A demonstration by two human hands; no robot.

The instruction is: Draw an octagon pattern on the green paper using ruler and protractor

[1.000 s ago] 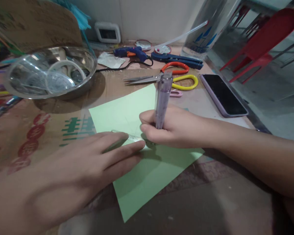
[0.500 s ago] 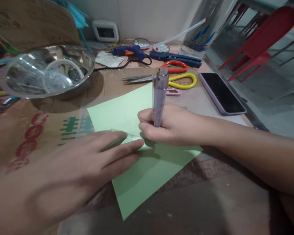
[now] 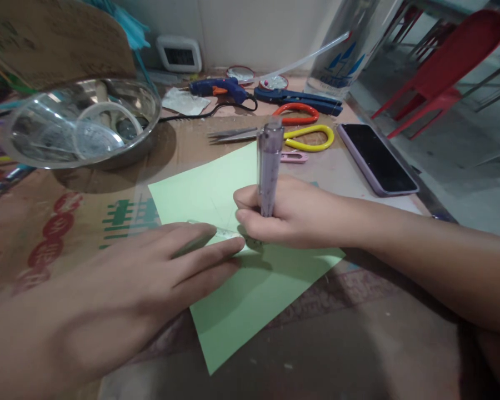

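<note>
A sheet of light green paper (image 3: pixel 250 311) lies at an angle on the worktable, with faint thin lines drawn near its middle. My left hand (image 3: pixel 162 278) rests flat with its fingers stretched out, pressing a clear ruler (image 3: pixel 225 233) against the paper. Wrapped round a translucent purple pen (image 3: pixel 269 166), my right hand (image 3: pixel 295 214) leans on the sheet at the ruler's right end. The pen stands nearly upright, and its tip is hidden behind my fingers.
Behind the paper lie scissors (image 3: pixel 310 138) with red and yellow handles, a pink cutter (image 3: pixel 294 158), a blue glue gun (image 3: pixel 219 86) and blue pliers (image 3: pixel 298 100). A steel bowl (image 3: pixel 144 139) stands left, a phone (image 3: pixel 379 158) right. A clear bottle (image 3: pixel 337 61) stands at the back.
My right hand and the pen have shifted very slightly left. My left hand, the ruler and the paper stay in place.
</note>
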